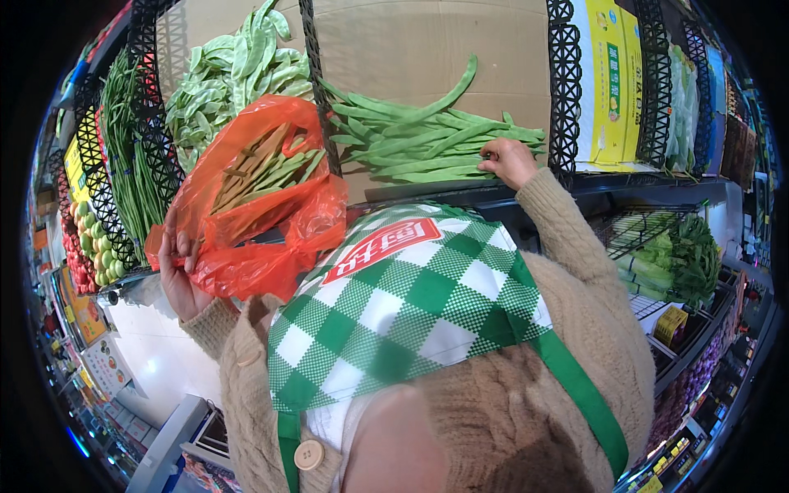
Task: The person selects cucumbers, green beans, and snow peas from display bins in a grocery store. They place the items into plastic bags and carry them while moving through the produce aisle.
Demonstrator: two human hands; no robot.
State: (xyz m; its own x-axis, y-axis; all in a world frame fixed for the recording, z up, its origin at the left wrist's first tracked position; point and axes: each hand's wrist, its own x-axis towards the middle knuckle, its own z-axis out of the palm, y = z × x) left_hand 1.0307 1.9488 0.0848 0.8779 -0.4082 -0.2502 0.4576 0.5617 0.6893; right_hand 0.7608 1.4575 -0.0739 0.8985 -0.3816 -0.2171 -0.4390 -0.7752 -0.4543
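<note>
My left hand (179, 262) grips the edge of a red-orange plastic bag (271, 237) at my left front. Inside the bag lie green bean pods (277, 169), some of which look brownish through the film. My right hand (510, 163) is at the right end of a pile of long flat green beans (407, 145) in a cardboard-lined bin. Its thumb and index finger are nearly together over the bean ends. Whether they pinch a bean is too small to tell. One curved bean (453, 89) lies across the top of the pile.
Black plastic lattice dividers (564, 92) separate the bins. Broad pale-green pods (240, 68) fill the left bin, with long thin beans (120, 123) farther left. Yellow printed cartons (610, 80) stand at right. Leafy greens (672, 259) sit on a lower rack.
</note>
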